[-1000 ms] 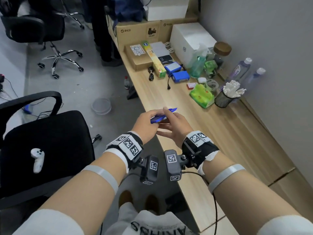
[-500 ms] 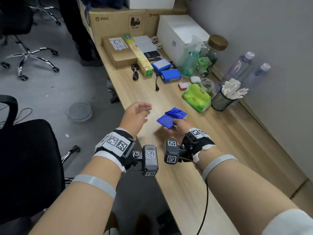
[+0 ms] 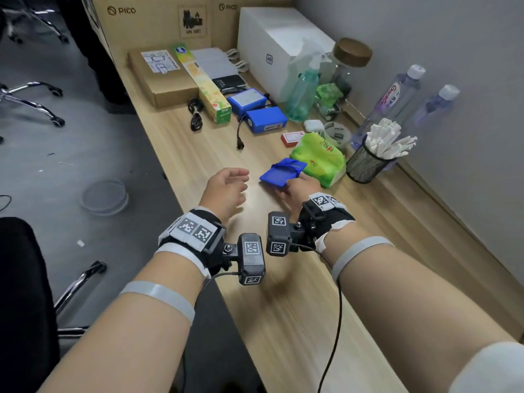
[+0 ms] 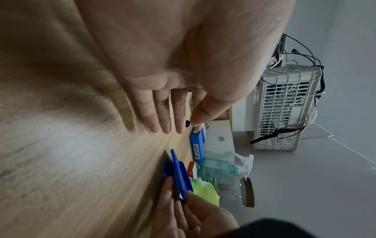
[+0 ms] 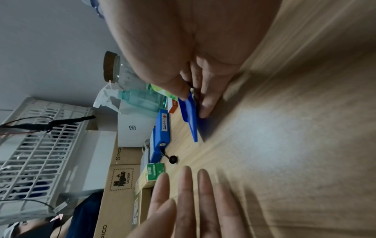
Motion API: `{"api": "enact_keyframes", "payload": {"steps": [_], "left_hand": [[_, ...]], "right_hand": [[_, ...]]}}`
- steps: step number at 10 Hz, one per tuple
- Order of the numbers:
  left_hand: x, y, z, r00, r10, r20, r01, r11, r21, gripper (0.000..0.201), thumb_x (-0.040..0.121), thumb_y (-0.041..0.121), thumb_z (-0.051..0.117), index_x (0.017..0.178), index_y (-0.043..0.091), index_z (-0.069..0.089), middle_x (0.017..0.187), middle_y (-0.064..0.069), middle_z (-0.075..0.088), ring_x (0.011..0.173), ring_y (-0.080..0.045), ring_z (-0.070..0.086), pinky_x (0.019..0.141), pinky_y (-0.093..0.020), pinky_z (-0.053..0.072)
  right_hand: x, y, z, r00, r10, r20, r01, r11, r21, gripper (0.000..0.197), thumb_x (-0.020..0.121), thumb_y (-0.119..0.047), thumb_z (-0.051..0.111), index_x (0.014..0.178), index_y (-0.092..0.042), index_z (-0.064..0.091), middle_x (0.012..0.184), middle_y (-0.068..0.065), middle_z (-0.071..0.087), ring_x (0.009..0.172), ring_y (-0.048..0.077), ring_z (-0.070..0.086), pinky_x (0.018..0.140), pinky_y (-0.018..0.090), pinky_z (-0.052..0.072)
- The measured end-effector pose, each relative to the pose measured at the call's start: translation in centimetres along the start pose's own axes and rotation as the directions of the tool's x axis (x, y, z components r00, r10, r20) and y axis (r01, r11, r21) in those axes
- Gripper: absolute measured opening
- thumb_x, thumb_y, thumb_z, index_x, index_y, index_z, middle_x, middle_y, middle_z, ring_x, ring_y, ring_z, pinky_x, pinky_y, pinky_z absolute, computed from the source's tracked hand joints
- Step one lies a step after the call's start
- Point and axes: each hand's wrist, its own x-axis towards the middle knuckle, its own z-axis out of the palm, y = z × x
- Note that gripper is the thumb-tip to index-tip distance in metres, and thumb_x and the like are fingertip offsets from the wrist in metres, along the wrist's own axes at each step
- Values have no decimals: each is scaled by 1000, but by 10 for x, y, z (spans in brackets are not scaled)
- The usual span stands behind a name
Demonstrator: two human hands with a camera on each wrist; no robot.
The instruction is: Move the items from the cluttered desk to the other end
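Observation:
A flat blue plastic piece [image 3: 280, 173] is pinched at its near edge by my right hand [image 3: 293, 184], thumb on top and fingers beneath. It is held tilted, low over the wooden desk [image 3: 283, 293], just left of a green tissue pack [image 3: 317, 157]. The right wrist view shows the blue piece [image 5: 190, 112] close to the desk surface; I cannot tell if it touches. My left hand [image 3: 234, 180] hovers open beside it, holding nothing, with its fingers [image 4: 162, 117] straight over the wood.
Behind the hands lie two blue battery packs [image 3: 266, 119], a red card box [image 3: 292, 137], a spray bottle [image 3: 302, 95], a lidded jar, water bottles [image 3: 397, 97], a mesh cup [image 3: 364, 165], cardboard boxes [image 3: 161, 78] and a white box. A black chair [image 3: 22, 293] stands left.
Both hands moved from the desk's front edge in over the desk. The left hand let go of the blue piece and opened; the right hand carried it on beside the green pack.

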Motion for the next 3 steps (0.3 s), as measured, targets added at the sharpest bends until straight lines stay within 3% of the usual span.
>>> {"api": "enact_keyframes", "payload": {"steps": [1, 2, 3], "left_hand": [[-4, 6, -1, 1000, -26, -3, 26, 1000, 17, 28, 92, 10, 51, 98, 31, 69, 115, 8, 68, 97, -27, 65, 80, -40, 53], [-16, 14, -1, 1000, -13, 4, 12, 999, 29, 30, 92, 5, 51, 97, 29, 70, 116, 5, 68, 113, -23, 63, 93, -41, 55], [-32, 28, -1, 1000, 8, -23, -7, 999, 45, 31, 93, 2, 49, 99, 23, 69, 119, -3, 68, 119, -21, 59, 102, -44, 52]], "right_hand": [[-6, -5, -8, 1000, 10, 10, -8, 984, -176, 43, 96, -4, 45, 139, -4, 48, 139, 19, 53, 123, 35, 57, 95, 43, 54], [-18, -9, -17, 998, 55, 25, -47, 969, -243, 43, 97, -11, 43, 139, -2, 47, 141, 20, 52, 125, 35, 55, 101, 46, 50], [-31, -12, -25, 995, 86, 46, -74, 973, -218, 44, 98, -8, 42, 142, 0, 42, 144, 22, 47, 128, 35, 53, 95, 39, 53]]}}
